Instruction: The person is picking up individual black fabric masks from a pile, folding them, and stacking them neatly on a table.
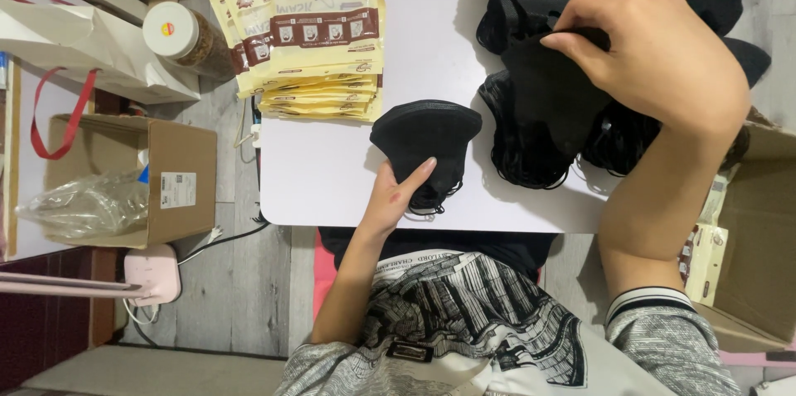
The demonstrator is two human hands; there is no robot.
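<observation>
A small stack of folded black face masks lies near the front edge of a white table. My left hand rests flat against the stack's lower left side, fingers pointing up. My right hand pinches the top black mask of a large heap of black masks at the table's right. A pile of yellow printed packets with clear windows sits at the table's back left.
Left of the table on the floor stand a cardboard box holding a clear plastic bag, a lidded jar, a white paper bag with red handles and a pink device with a cable. Another cardboard box stands at the right.
</observation>
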